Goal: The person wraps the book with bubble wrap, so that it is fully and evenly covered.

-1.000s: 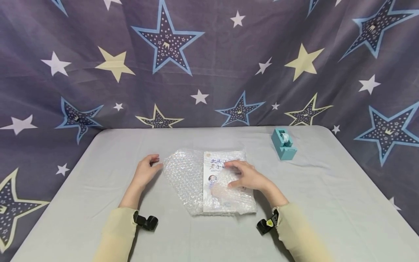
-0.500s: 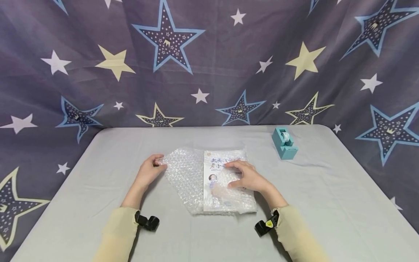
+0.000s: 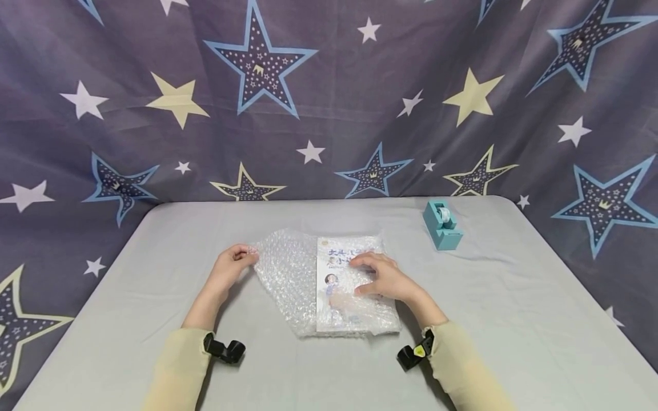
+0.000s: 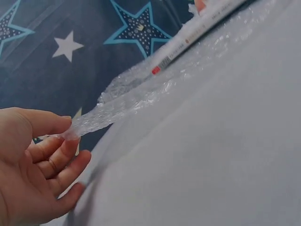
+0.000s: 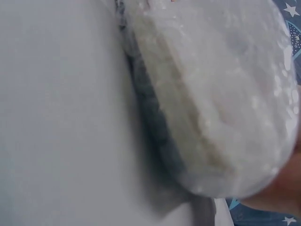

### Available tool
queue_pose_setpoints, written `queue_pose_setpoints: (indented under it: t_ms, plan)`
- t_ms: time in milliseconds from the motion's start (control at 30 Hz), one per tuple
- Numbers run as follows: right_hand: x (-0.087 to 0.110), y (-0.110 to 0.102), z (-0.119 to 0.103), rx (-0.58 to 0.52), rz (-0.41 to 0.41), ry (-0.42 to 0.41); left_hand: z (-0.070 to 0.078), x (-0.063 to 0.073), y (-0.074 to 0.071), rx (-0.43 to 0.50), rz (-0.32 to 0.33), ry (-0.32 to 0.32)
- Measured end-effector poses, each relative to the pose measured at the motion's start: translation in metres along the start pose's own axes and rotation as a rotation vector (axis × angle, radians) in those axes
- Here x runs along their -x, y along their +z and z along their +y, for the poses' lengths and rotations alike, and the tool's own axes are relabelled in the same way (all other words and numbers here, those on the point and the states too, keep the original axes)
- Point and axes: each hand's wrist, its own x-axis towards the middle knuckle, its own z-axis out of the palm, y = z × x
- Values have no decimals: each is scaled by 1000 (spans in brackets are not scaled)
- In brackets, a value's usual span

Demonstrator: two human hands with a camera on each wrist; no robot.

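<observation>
A book (image 3: 333, 317) with a white illustrated cover lies on a sheet of bubble wrap (image 3: 288, 279), which is folded over its right part. My left hand (image 3: 229, 268) pinches the wrap's left corner between thumb and fingers. In the left wrist view, that corner of bubble wrap (image 4: 106, 113) stretches from the fingertips toward the book's spine (image 4: 188, 42). On the folded flap rests my right hand (image 3: 388, 278), its fingers spread over the book. Up close in the right wrist view, wrap covers the book's edge (image 5: 169, 89); the right fingers are mostly hidden there.
At the back right of the table stands a teal tape dispenser (image 3: 443, 225) with a roll of clear tape. A pale grey cloth (image 3: 514, 319) covers the table. Behind it hangs a dark curtain (image 3: 329, 103) printed with stars.
My left hand has moved right to the wrap's left corner and taken hold of it, lifting that edge slightly. The right hand stays on the book.
</observation>
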Motion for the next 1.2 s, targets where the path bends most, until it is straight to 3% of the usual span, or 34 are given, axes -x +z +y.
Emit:
queue_pose_setpoints:
  t_ms: [267,567,1200]
  plan:
    - [2,-2,-5,-1,-11,11,7,1,0,141,-73,23]
    - [1,-3,-6,-3,-14,17,11,3,3,241,-193,115]
    - [1,-2,-4,-6,-17,23,24,9,14,308,-152,170]
